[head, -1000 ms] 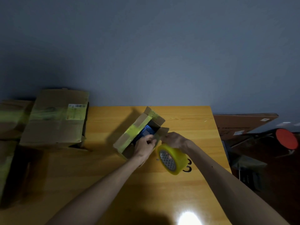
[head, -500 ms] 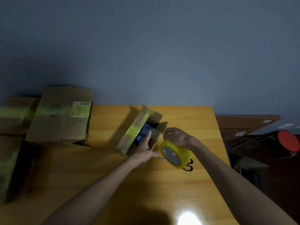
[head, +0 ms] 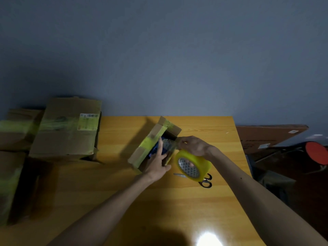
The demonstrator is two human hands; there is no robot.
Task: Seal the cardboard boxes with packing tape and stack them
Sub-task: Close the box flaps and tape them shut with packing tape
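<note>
A small cardboard box [head: 144, 150] with yellowish tape on its left flap lies open on the wooden table [head: 124, 189]; something blue shows inside. My left hand [head: 158, 165] rests flat on the box's opening, fingers straight. My right hand [head: 193, 145] pinches a strip of clear tape at the box's right flap. The yellow tape roll [head: 193, 166] hangs on that hand's wrist side, just right of the box.
Scissors [head: 205, 181] lie on the table under the roll. Several larger taped cardboard boxes [head: 69, 128] stand at the left edge. Right of the table sit a flat brown carton [head: 269, 134] and a red stool [head: 317, 152]. A blue wall is behind.
My left hand opened from a curled grip and now lies flat over the box's opening. My right hand with the roll shifted slightly up and right, drawing tape toward the flap.
</note>
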